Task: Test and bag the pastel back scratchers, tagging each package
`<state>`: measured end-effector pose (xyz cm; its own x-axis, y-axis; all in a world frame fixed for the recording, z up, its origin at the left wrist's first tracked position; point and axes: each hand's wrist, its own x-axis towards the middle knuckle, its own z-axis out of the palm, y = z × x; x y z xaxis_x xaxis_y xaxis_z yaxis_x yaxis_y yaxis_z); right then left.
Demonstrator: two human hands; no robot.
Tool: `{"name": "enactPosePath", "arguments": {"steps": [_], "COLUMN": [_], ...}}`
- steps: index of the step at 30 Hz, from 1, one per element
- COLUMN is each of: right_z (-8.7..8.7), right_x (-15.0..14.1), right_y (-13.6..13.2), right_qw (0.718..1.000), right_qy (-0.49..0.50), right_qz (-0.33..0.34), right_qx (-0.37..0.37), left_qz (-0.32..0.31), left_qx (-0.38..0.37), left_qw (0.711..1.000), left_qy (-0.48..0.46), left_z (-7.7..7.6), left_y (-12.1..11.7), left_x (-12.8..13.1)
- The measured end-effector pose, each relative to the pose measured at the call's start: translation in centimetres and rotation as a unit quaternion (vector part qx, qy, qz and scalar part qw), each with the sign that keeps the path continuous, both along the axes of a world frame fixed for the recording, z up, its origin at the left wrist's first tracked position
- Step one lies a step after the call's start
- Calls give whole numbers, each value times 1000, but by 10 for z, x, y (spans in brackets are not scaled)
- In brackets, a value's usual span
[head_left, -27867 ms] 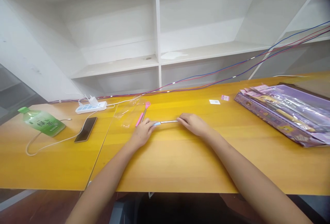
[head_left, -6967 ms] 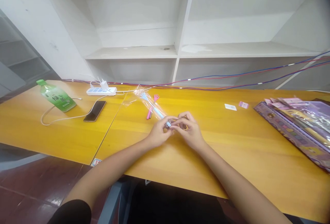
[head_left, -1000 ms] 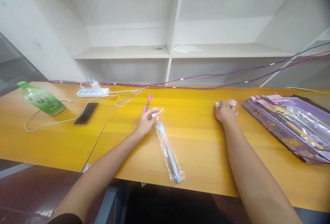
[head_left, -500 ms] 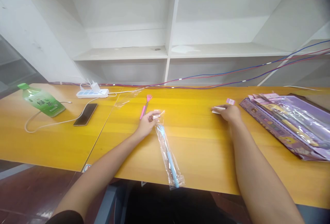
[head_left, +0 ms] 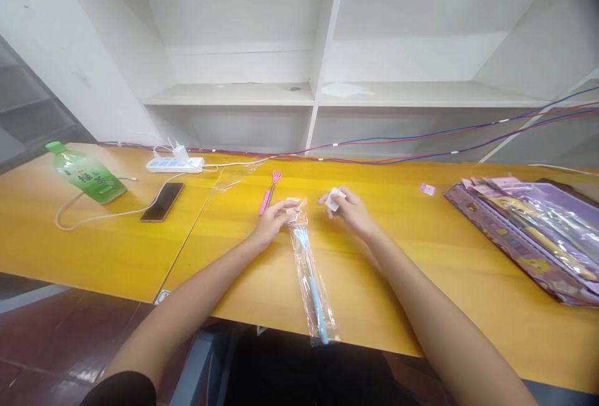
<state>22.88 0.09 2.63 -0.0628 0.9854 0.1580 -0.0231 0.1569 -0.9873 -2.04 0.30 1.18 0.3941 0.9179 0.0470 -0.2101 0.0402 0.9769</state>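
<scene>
A light-blue back scratcher (head_left: 316, 300) lies inside a clear plastic bag (head_left: 302, 281), its claw end away from me and its handle by the table's front edge. The fingers of my left hand (head_left: 270, 224) pinch the top end of that bag. To the right of the bag, my right hand (head_left: 355, 211) is raised a little over the table and holds a small white card (head_left: 334, 198) between thumb and fingers. Just beyond my left hand, a pink back scratcher (head_left: 276, 176) lies unwrapped, partly hidden by the fingers.
A small pink label (head_left: 427, 189) lies right of centre. At the right, a purple box (head_left: 500, 241) holds several bagged items. On the left are a green bottle (head_left: 88, 175), a phone (head_left: 163, 202) and a power strip (head_left: 174, 164) with white cables. Wires run along the back.
My right hand has moved left with the white card, from near the pink label to close beside the bag. The left hand keeps its hold on the bag. My view has shifted slightly.
</scene>
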Motion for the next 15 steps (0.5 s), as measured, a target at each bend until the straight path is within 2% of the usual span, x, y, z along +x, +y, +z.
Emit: {"name": "enactPosePath", "arguments": {"steps": [4, 9, 15], "right_z": [5, 4, -5], "right_x": [-28, -27, -24], "right_y": [-14, -15, -8], "right_qw": [999, 995, 989], "right_qy": [-14, -64, -108], "right_qz": [36, 68, 16], "right_qx": [18, 37, 99], "left_qz": [-19, -48, -62], "left_qx": [-29, -45, -78], "left_qw": [999, 998, 992], "left_qy": [-3, -21, -81], "left_z": [-5, -8, -4], "left_y": [-2, -4, -7], "left_x": [2, 4, 6]}}
